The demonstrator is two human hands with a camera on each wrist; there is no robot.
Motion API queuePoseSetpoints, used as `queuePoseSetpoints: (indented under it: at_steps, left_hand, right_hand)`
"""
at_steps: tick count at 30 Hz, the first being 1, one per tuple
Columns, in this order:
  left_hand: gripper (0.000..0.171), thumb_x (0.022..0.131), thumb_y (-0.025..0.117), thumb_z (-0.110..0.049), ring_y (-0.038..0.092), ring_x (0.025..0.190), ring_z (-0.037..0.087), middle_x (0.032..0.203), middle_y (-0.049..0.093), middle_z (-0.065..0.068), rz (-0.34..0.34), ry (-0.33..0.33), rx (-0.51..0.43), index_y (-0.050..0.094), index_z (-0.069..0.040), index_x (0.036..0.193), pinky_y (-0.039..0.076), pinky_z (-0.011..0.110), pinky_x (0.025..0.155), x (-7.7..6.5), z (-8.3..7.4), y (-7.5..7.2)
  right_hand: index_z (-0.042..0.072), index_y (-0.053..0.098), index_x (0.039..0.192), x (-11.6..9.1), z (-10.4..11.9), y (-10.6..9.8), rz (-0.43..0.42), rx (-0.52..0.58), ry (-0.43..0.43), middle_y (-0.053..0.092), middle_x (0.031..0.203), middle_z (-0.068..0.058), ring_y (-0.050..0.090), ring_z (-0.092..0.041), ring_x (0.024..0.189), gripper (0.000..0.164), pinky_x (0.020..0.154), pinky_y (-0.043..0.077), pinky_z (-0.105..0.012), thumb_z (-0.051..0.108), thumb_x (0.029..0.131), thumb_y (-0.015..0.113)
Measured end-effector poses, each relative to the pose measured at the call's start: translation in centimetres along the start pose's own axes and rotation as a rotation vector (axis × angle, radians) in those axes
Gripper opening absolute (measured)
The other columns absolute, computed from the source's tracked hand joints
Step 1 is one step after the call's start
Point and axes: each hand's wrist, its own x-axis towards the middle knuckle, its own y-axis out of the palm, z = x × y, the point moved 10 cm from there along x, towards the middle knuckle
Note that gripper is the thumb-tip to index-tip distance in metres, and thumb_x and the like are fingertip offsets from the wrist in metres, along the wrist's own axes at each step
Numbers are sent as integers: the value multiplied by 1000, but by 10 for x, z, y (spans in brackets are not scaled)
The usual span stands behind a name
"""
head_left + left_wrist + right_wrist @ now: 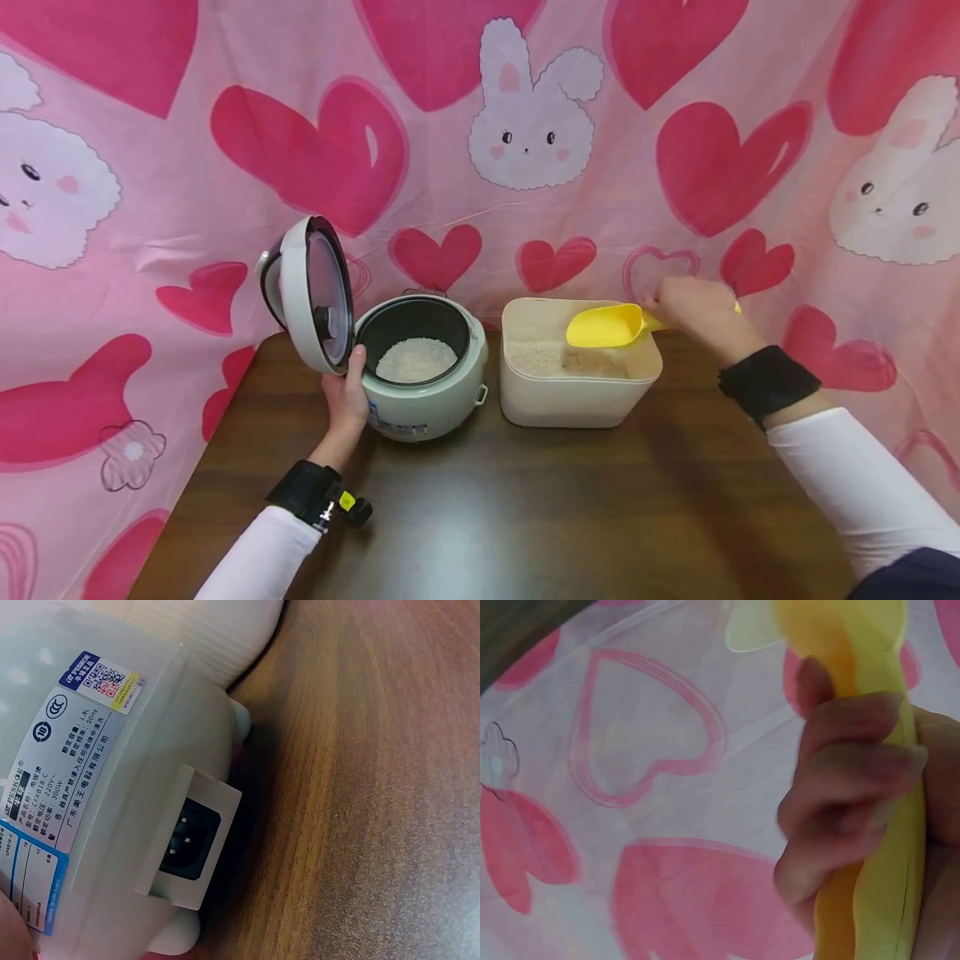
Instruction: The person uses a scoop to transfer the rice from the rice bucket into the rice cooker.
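Observation:
My right hand (693, 308) grips the handle of a yellow scoop (606, 326), its fingers curled round it in the right wrist view. The scoop's bowl is over a cream bin (573, 404) holding rice (536, 357). On the left is a pale green rice cooker (427, 408) with its lid (300, 292) raised. White rice (417, 360) lies in its dark inner pot (397, 321). My left hand (347, 404) rests against the cooker's left side, thumb straight up by the rim beneath the lid; its other fingers are mostly hidden.
Both containers stand side by side toward the back of a brown wooden table (480, 508). A pink cloth (442, 167) with hearts and rabbits hangs behind. In the left wrist view, a power socket (191, 840) shows low on the cooker's side.

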Motion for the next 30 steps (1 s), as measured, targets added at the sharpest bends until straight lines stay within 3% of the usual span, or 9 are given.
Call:
queuePoseSetpoints:
  at_steps: [5, 7, 12, 17, 24, 30]
  left_hand:
    - [56, 100, 59, -29, 50, 129, 27, 146, 57, 22, 8, -7, 4, 51, 4, 145, 32, 36, 116, -1, 2, 0]
    - [56, 101, 59, -29, 50, 130, 28, 146, 56, 22, 10, -11, 6, 51, 4, 145, 32, 39, 118, -2, 2, 0]
    - [57, 101, 58, -30, 49, 132, 29, 147, 56, 21, 20, -12, 15, 50, 4, 146, 31, 42, 119, -2, 1, 1]
    - [57, 100, 59, -28, 49, 131, 29, 147, 56, 22, 9, 4, 11, 50, 4, 146, 32, 40, 118, -1, -2, 1]
    - [56, 101, 57, -28, 48, 132, 26, 149, 54, 19, 24, -15, 4, 48, 2, 148, 31, 42, 120, -2, 1, 3]
    - [56, 101, 57, -29, 49, 132, 27, 148, 55, 20, 22, -9, 11, 49, 2, 147, 31, 42, 120, -1, 0, 2]
  right_hand:
    - [4, 65, 79, -5, 19, -2, -41, -164, -108, 56, 64, -8, 53, -30, 61, 21, 59, 57, -50, 21, 88, 76]
    - [3, 67, 83, -5, 27, -1, -38, -222, -139, 57, 64, -7, 54, -29, 61, 23, 62, 60, -51, 19, 83, 83]
    - [0, 67, 82, -1, 41, 1, -23, -311, -91, 57, 64, -8, 57, -30, 61, 27, 70, 61, -53, 23, 86, 80]
    - [-3, 66, 84, 1, 60, 10, -43, -449, -80, 57, 64, -10, 60, -30, 60, 29, 69, 61, -47, 22, 86, 81]
    - [-5, 66, 84, 6, 61, 28, -78, -389, -64, 55, 63, -11, 59, -30, 60, 23, 65, 60, -46, 15, 91, 74]
    - [-3, 66, 82, 15, 53, 45, -41, -306, -74, 56, 64, -11, 59, -30, 61, 20, 63, 58, -49, 13, 94, 68]
